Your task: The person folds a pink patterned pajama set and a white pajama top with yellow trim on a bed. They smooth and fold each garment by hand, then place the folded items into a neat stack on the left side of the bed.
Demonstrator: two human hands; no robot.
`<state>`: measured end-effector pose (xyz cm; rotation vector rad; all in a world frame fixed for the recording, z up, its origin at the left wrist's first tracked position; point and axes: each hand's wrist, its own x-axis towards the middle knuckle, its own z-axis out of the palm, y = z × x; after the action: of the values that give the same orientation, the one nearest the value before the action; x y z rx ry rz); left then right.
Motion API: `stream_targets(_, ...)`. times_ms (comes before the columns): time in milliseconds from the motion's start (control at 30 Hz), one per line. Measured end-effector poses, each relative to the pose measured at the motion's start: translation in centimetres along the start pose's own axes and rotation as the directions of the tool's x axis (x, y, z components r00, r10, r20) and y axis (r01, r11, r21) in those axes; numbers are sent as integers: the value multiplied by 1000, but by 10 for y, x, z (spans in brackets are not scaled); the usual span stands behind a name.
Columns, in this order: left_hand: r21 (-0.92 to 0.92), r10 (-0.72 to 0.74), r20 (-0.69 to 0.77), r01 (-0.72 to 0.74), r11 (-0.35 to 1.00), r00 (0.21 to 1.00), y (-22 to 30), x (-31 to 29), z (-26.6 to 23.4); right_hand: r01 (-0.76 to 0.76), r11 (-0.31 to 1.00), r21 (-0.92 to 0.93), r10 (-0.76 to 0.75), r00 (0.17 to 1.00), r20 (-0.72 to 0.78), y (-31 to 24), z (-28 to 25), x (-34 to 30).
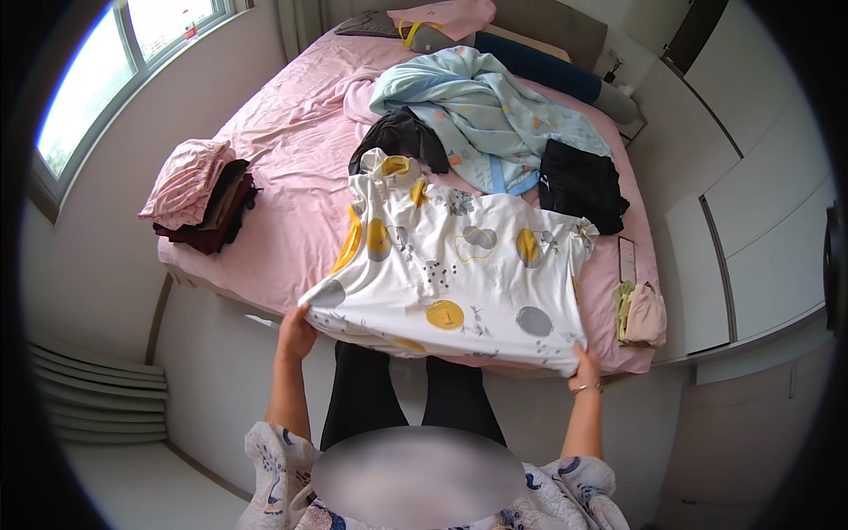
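Note:
A white bed sheet (pixel 459 274) with yellow and grey round prints and gathered corners is spread over the near end of the bed. Its near edge is pulled fairly straight and hangs slightly past the mattress edge. My left hand (pixel 298 332) is closed on the near left corner. At the near right corner, my right hand (pixel 584 369) grips the cloth, a bracelet on its wrist. The fingertips of both hands are partly hidden by the fabric. Behind the sheet's far left corner lies a crumpled dark cloth (pixel 402 140).
Folded linens with a pink piece (pixel 188 181) on top are stacked at the bed's left edge. A light blue quilt (pixel 477 110) lies bunched behind. Folded black cloth (pixel 580 184), a phone (pixel 626 259) and small folded cloths (pixel 642 315) rest along the right. White cabinets (pixel 760 247) stand beyond.

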<state>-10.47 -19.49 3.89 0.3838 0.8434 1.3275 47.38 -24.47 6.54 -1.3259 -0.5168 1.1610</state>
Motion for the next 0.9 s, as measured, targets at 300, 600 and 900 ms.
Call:
stream_targets(300, -50, -11, -225, -1, 999, 974, 1, 115, 73, -77, 982, 173, 67, 996, 62, -41, 95, 112)
stream_targets(600, 889, 476, 129, -314, 333, 870, -65, 125, 110, 135, 940, -313, -88, 983, 160, 24, 116, 88)
stream_targets(900, 935, 298, 349, -309, -175, 888, -50, 153, 156, 269, 883, -384, -86, 898, 432, 33, 204, 66)
